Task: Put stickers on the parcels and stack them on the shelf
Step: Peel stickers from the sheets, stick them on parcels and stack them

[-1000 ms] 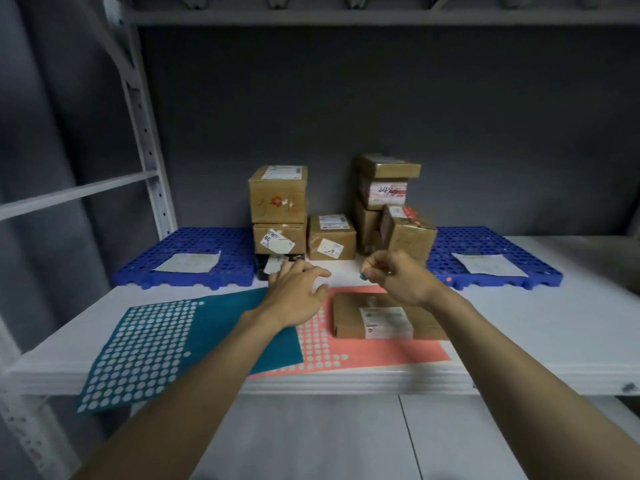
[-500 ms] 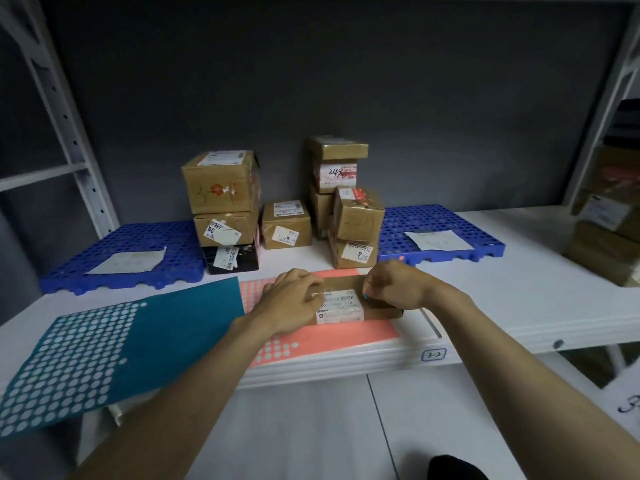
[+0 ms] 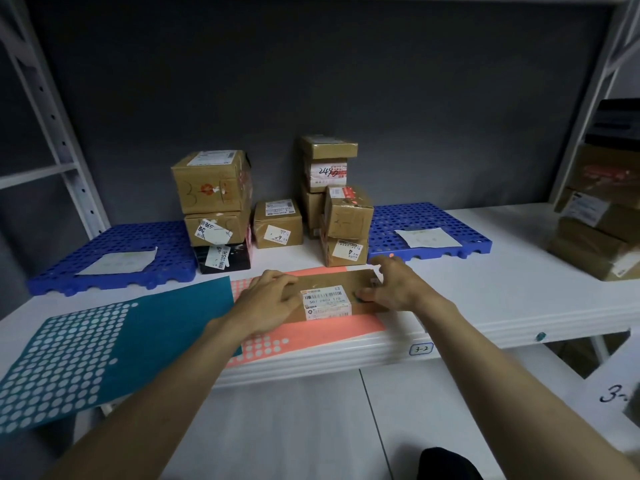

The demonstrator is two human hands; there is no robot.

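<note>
1. Currently the flat cardboard parcel (image 3: 332,294) lies on the pink sticker sheet (image 3: 322,329).
2. Left hand (image 3: 268,306) rests flat on it; right hand (image 3: 394,289) thumb presses a sticker (image 3: 358,298), fingers spread.
3. Looks light and stiff; grip both short ends.

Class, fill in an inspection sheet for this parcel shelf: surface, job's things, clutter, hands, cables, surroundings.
Surface: white shelf, tagged 3-2.
Job's things: flat parcel on pink sticker sheet; teal sticker sheet overhangs the edge; stacked parcels behind.
Clutter: two blue mats bearing paper.
Hands: left hand rests on parcel; right hand presses a teal sticker.
Cables: nothing seen.
Surroundings: dark wall, more boxes right.
</note>
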